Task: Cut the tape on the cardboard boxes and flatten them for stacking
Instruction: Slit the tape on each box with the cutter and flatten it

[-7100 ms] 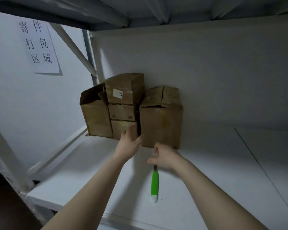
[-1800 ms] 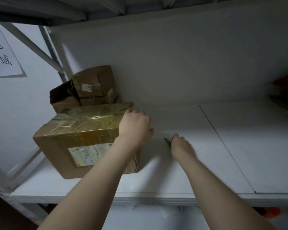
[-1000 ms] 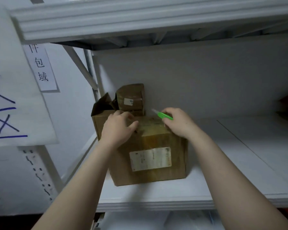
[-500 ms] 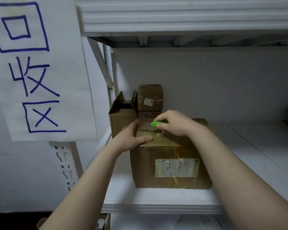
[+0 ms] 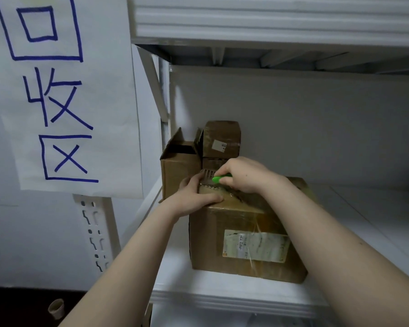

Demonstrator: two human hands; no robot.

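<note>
A taped brown cardboard box [image 5: 246, 246] with a pale label on its front stands at the front of the white shelf [image 5: 222, 296]. My left hand [image 5: 196, 197] lies flat on the box's top left corner, pressing down. My right hand [image 5: 243, 175] is closed around a green-handled knife [image 5: 219, 178], held over the far left part of the box top; the blade is hidden behind my fingers and the box. Shiny tape covers the top and runs down the front.
Behind the taped box stand an open-topped box [image 5: 180, 168] and a small box [image 5: 222, 139] stacked on another. A paper sign [image 5: 62, 95] with blue writing hangs at the left. The shelf above [image 5: 269, 20] is close overhead. A slotted upright [image 5: 97, 234] stands at the left.
The view has shifted slightly closer. My right hand with the knife has stayed over the far left top of the box, and my left hand keeps pressing the corner.
</note>
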